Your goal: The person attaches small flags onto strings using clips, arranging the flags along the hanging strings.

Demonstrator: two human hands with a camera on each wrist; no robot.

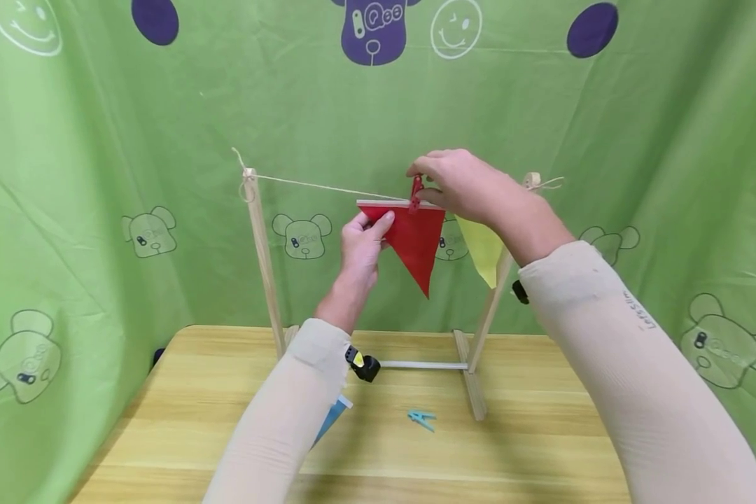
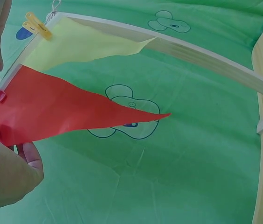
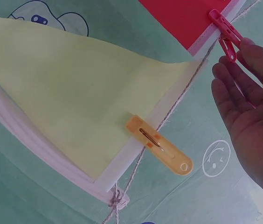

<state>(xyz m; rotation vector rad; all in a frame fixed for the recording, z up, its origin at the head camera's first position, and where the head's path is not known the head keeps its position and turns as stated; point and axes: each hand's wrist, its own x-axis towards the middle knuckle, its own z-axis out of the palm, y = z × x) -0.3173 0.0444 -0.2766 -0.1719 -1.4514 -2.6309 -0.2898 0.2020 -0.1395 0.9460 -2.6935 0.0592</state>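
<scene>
Clipping up the red flag (image 1: 416, 241), it seems: your left hand (image 1: 361, 246) pinches its side just below the string (image 1: 327, 187); your right hand (image 1: 469, 184) pinches the red clip (image 1: 415, 196) at its top edge. Next probably calls for easing off.

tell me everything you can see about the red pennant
The red pennant is a triangle, apparently thin cloth or paper, with a white band along its top edge. It hangs point down along the string, beside the yellow pennant. A red clothespin sits over its band, pinched by the right hand; the left hand pinches it near the upper corner.
</scene>
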